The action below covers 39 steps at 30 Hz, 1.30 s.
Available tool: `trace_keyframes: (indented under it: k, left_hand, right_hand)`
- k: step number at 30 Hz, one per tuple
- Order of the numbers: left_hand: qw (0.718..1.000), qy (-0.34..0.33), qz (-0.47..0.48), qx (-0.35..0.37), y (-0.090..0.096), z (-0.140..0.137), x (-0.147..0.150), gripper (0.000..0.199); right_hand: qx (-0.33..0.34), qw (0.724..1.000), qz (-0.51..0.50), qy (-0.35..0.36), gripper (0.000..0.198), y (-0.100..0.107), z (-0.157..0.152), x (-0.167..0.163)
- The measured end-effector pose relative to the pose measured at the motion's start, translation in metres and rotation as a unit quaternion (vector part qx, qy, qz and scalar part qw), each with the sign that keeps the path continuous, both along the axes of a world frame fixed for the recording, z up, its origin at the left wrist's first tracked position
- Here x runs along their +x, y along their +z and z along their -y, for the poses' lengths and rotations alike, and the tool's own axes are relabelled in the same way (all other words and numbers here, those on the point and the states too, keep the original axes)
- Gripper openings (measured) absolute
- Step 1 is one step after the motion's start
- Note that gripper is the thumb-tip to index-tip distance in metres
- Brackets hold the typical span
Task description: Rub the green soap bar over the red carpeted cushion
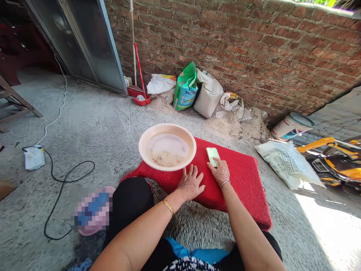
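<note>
Seated person's 2 bare hands over a bench covered in red plush cloth (242,177), seen from above. The left hand (191,185), with a gold bracelet (168,207) at its wrist, lies back upward, fingers spread wide, just beside the near rim of a pale plastic basin (169,168); whether the fingertips touch the rim cannot be told. The basin stands at the bench's left part and contains cloudy water (169,145) with grainy sediment toward its near side. The right hand (220,171), wearing a pale bangle (225,184), is partly curled, thumb and fingers set narrowly about the lower end of a light-green smartphone (212,155); whether it grips the phone or merely touches it cannot be told. The smartphone lies on the red cloth, right of the basin and apart from it.

Beyond the bench, a green sack (184,90) and a white sack (208,96) stand side by side before a brick wall (239,45), with a red dustpan (141,100) to their left. At right, a bucket (291,127) leans near a flattened white sack (289,162). At left, a power strip (34,159) rests on the concrete floor (107,139).
</note>
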<state>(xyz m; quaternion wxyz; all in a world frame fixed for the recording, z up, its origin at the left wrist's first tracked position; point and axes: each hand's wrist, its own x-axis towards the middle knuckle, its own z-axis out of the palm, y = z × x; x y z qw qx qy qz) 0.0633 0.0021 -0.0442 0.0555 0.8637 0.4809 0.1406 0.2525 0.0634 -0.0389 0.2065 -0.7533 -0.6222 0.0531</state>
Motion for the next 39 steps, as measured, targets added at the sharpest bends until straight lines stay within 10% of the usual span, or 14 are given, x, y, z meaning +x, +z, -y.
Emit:
trace_keyframes:
  k: [39]
  left_hand:
    - [1.0,0.006,-0.021,-0.003,0.0,-0.002,0.0,0.056]
  right_hand:
    - [-0.063,0.981,0.057,-0.176,0.054,0.009,0.007,-0.013]
